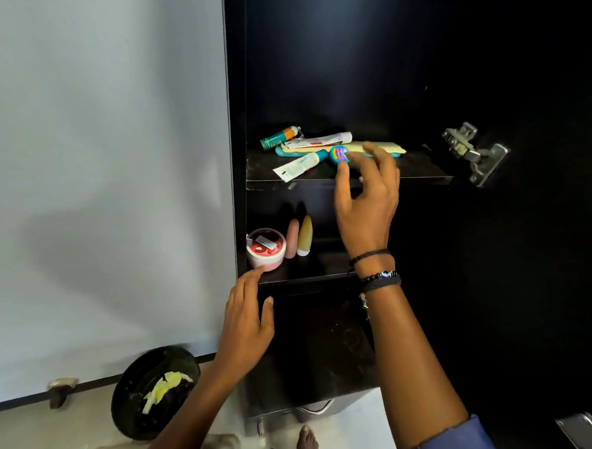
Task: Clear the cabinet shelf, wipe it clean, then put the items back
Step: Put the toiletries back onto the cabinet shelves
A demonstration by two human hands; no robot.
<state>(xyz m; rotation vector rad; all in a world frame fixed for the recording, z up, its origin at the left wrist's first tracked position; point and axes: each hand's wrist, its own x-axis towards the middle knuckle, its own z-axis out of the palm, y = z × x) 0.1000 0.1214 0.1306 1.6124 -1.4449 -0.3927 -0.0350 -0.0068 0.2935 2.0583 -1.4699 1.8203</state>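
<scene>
Reaching right hand (365, 207), toothpaste tube (296, 165) lying diagonally

Upper shelf (424, 178) carries tubes (292, 165), a can (278, 138), yellow cloth (377, 147).

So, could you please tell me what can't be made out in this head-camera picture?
- Right hand: it is at the small round blue-green tin; whether it grips it is unclear, since the fingers cover the tin's lower edge.
- White squeeze tubes: print too small to read.
- Dark cabinet interior: upper part lost in shadow.
- Flat yellow pouch: middle hidden behind the right hand's fingers.
</scene>
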